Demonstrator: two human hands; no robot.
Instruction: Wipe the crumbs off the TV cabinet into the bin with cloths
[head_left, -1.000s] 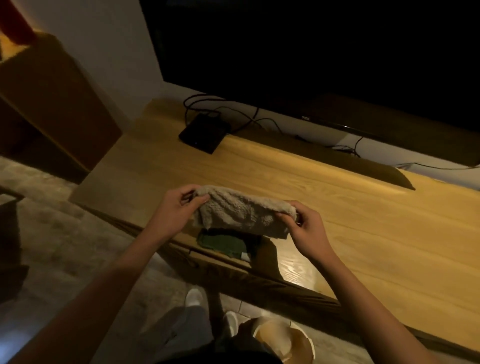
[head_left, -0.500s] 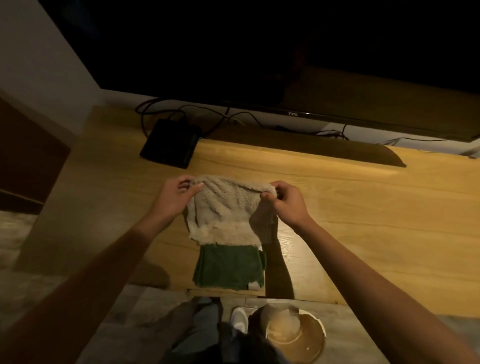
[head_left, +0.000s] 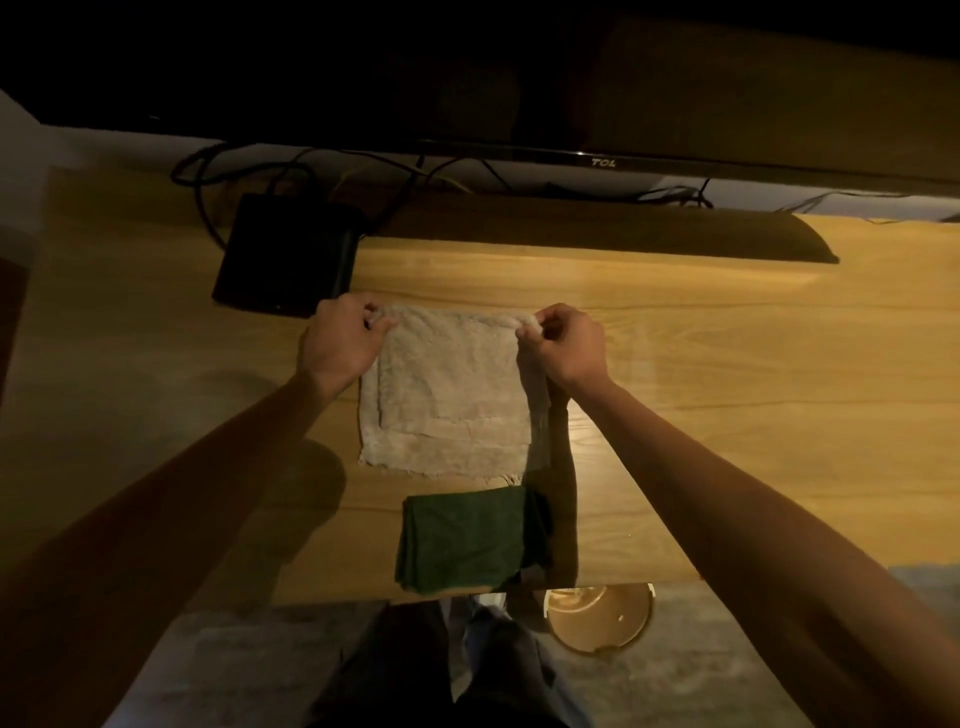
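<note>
A beige fluffy cloth (head_left: 449, 395) lies spread on the wooden TV cabinet (head_left: 727, 389), folded in layers. My left hand (head_left: 340, 343) pinches its far left corner and my right hand (head_left: 563, 345) pinches its far right corner. A folded dark green cloth (head_left: 465, 540) lies just nearer to me, by the cabinet's front edge. A round bin (head_left: 597, 621) stands on the floor below that edge, partly hidden by the cabinet. No crumbs can be made out in the dim light.
A black box (head_left: 285, 254) with cables sits at the back left, touching distance from my left hand. A dark soundbar (head_left: 623, 234) runs along the back under the TV (head_left: 571, 78). My legs and a shoe (head_left: 488, 603) show below.
The beige cloth went from held bunched in the air to spread flat on the cabinet, farther from the front edge. The view tilted down, so the green cloth is fully uncovered.
</note>
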